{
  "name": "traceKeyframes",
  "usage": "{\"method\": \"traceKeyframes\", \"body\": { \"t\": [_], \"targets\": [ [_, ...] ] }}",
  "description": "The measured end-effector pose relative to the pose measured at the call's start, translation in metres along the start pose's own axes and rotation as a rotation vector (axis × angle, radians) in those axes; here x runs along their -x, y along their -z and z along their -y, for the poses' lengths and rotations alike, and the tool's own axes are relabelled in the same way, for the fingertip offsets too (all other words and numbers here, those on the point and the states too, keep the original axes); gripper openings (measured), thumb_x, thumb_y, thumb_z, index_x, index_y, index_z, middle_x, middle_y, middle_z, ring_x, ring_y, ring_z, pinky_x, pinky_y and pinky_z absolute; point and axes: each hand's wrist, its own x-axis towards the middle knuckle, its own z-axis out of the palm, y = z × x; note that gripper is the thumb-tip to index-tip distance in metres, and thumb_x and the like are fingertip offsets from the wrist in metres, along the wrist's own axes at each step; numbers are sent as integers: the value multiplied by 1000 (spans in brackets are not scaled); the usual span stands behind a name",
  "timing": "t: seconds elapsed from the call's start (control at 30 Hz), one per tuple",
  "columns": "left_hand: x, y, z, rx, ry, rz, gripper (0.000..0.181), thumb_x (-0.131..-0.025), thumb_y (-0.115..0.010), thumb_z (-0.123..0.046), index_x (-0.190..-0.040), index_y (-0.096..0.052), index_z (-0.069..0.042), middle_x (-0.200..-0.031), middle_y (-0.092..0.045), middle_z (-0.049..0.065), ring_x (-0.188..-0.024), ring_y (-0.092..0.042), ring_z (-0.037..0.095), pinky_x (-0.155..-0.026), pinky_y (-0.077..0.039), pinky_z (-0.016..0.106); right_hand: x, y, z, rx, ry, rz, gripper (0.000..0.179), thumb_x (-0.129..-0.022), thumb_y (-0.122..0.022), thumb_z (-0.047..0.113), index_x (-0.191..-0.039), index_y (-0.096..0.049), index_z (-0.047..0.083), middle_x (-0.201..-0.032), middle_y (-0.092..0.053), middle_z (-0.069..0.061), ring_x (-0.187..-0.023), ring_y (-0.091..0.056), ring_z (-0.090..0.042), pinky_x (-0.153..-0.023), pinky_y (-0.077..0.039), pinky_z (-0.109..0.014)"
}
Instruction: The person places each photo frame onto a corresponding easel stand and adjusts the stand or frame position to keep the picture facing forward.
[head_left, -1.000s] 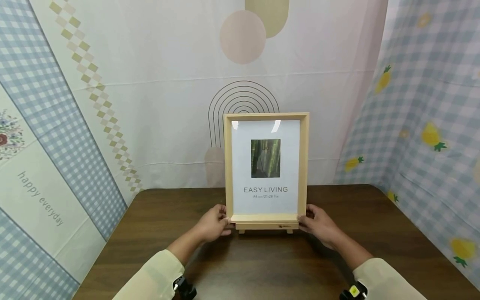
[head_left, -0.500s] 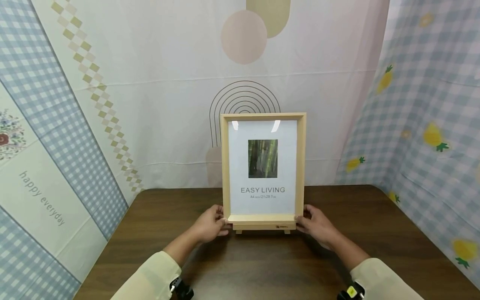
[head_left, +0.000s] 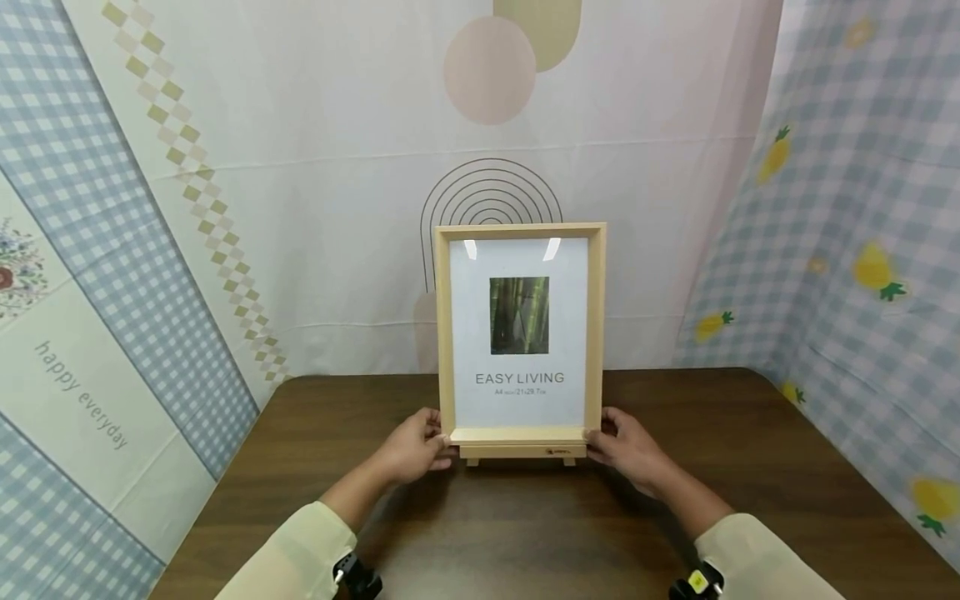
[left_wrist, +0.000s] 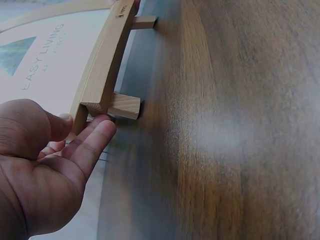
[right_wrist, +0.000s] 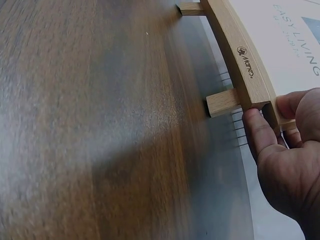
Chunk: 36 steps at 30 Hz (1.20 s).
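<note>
A light wooden picture frame [head_left: 595,333] with a bamboo photo and "EASY LIVING" print stands upright on the ledge of a small wooden easel [head_left: 517,452]. My left hand [head_left: 414,447] pinches the frame's lower left corner, thumb at the front. At the lower right corner, my right hand [head_left: 628,450] does the same. In the left wrist view, a fingertip of the left hand [left_wrist: 45,165] lies close to the end of the easel's ledge. The right wrist view has a finger of the right hand [right_wrist: 287,160] against the ledge's end. The easel's back is hidden.
Easel and frame stand toward the back of a dark wooden table [head_left: 510,533]. Behind it hangs a pale patterned cloth [head_left: 337,250], with a checked cloth [head_left: 840,250] to the right and another checked cloth [head_left: 97,150] to the left.
The frame and easel have slid slightly left across the table, with both hands moving along. The grip at both lower corners looks the same.
</note>
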Motion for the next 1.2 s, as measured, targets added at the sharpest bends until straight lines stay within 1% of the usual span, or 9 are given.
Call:
{"method": "traceKeyframes", "body": {
  "t": [0.4,0.6,0.9,1.2],
  "targets": [
    [2,7,1,11,14,-7,30,-104,-48,8,-132,-40,13,-119,-58,30,-104,-69,38,-79,-62,40,-3,-8,3,5,-14,-12,44,-105,-57,6,-140,-38,-13,-130,-47,-31,-116,-59,-36,-95,-56,-42],
    [3,9,1,8,31,-18,31,-104,-48,8,-134,-40,13,-120,-58,30,-105,-69,38,-80,-62,41,-6,-11,2,-17,-18,-13,42,-104,-56,3,-138,-39,-13,-129,-47,-31,-116,-59,-36,-95,-55,-43],
    [4,13,3,27,31,-14,31,-104,-46,9,-134,-39,13,-119,-58,30,-105,-68,39,-81,-61,42,-7,-14,1,-25,-18,-13,41,-103,-56,1,-137,-39,-13,-130,-46,-31,-117,-58,-37,-96,-54,-44],
    [6,16,3,26,41,-28,31,-104,-48,9,-134,-41,13,-119,-57,30,-105,-68,39,-80,-62,42,-8,-19,3,-16,-31,-15,41,-104,-58,4,-138,-40,-12,-130,-47,-30,-117,-58,-36,-95,-55,-43]
  ]
}}
